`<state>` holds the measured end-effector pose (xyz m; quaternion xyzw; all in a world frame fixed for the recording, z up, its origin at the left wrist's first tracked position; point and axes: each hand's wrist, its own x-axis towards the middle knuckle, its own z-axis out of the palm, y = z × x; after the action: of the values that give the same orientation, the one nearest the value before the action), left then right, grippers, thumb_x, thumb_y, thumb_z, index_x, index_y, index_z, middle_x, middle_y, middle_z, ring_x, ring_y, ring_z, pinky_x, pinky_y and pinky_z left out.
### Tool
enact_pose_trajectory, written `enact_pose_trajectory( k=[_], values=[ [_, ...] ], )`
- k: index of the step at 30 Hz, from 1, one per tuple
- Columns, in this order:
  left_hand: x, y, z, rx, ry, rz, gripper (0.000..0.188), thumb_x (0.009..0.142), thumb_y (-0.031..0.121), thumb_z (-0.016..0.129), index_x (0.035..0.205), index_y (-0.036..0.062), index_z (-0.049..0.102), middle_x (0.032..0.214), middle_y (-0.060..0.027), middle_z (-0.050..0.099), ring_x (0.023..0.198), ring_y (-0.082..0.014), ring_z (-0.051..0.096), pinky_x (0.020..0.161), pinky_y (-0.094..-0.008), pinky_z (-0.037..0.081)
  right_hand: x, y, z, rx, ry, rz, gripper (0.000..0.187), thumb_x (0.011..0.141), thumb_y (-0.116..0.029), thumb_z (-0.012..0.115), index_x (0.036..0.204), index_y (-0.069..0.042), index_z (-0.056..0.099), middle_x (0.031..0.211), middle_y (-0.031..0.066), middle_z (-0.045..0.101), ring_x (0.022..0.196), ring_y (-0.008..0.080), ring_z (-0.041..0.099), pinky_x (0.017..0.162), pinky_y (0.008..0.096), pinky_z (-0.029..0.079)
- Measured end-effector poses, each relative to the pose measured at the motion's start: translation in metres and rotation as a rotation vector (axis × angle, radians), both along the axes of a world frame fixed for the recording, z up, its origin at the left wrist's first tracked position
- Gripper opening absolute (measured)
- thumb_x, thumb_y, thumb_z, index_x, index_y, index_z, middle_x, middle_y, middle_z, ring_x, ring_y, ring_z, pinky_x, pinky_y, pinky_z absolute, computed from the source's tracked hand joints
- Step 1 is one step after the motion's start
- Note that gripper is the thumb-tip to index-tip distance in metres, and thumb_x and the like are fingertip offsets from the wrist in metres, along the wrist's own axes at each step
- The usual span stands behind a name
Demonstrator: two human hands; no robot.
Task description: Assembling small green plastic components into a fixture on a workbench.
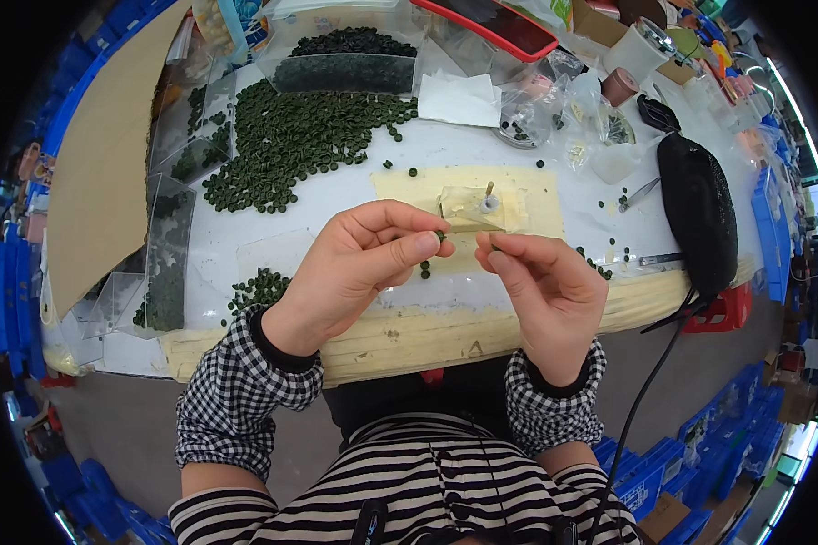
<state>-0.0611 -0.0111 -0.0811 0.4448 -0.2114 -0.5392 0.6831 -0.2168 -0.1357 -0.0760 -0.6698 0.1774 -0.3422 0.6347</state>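
My left hand (pixel 359 263) pinches a small dark green round piece (pixel 441 236) between thumb and forefinger. Close to it, my right hand (pixel 554 295) is closed in a pinch too; a tiny dark bit shows at its fingertips, too small to name. The hands are a little apart, in front of a block (pixel 468 211) wrapped in cream tape, from which a short upright pin (pixel 489 189) stands. Several more green pieces (pixel 425 271) lie just below the left fingertips. A large heap of like pieces (pixel 291 136) spreads beyond my left hand.
A clear bin (pixel 345 77) of dark pieces stands at the back, beside a white paper (pixel 459 100) and a red-edged phone (pixel 500 25). Clear trays (pixel 166 263) and cardboard (pixel 109 154) lie left. A black mesh pouch (pixel 695 213) lies right. Cream padding (pixel 382 338) covers the near edge.
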Motion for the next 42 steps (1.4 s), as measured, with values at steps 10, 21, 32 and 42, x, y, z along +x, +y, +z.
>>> enact_pose_trajectory(
  k=[10,21,32,42],
  values=[
    [-0.004,0.0,0.002,0.004,-0.089,0.011,0.014,0.087,0.007,0.064,0.1,0.0018,0.064,0.09,-0.0081,0.068,0.063,-0.0028,0.046,0.056,-0.0171,0.036,0.009,0.004,-0.003,0.363,-0.057,0.16,0.019,0.086,0.004,0.062,0.104,0.007,0.062,0.093,0.0125,0.068,0.085,0.0146,0.065,0.079,0.0247,0.052],
    [-0.007,0.0,0.006,0.011,-0.148,0.037,0.013,0.085,0.004,0.066,0.098,0.0015,0.066,0.089,-0.0063,0.068,0.068,-0.0037,0.051,0.058,-0.0172,0.039,0.011,0.007,-0.011,0.17,-0.036,0.117,0.015,0.084,0.005,0.063,0.099,0.006,0.063,0.091,0.0107,0.067,0.087,0.0147,0.065,0.078,0.0246,0.052],
    [-0.007,0.0,0.007,-0.003,-0.2,0.073,0.013,0.083,0.0,0.067,0.097,0.0001,0.067,0.091,-0.0072,0.068,0.076,-0.0072,0.059,0.067,-0.0198,0.048,0.015,0.01,-0.01,-0.328,-0.051,-0.072,0.016,0.075,0.006,0.069,0.09,0.001,0.069,0.084,0.0089,0.066,0.074,0.0146,0.062,0.067,0.0245,0.049],
    [-0.011,-0.001,0.004,-0.005,-0.328,0.157,0.016,0.082,0.001,0.069,0.098,-0.0007,0.068,0.09,-0.0063,0.068,0.079,-0.0073,0.06,0.071,-0.0194,0.048,0.012,0.021,-0.01,-0.439,-0.009,-0.124,0.024,0.074,0.007,0.069,0.097,0.001,0.07,0.084,0.0084,0.063,0.072,0.0157,0.061,0.064,0.0242,0.049]
  ],
)
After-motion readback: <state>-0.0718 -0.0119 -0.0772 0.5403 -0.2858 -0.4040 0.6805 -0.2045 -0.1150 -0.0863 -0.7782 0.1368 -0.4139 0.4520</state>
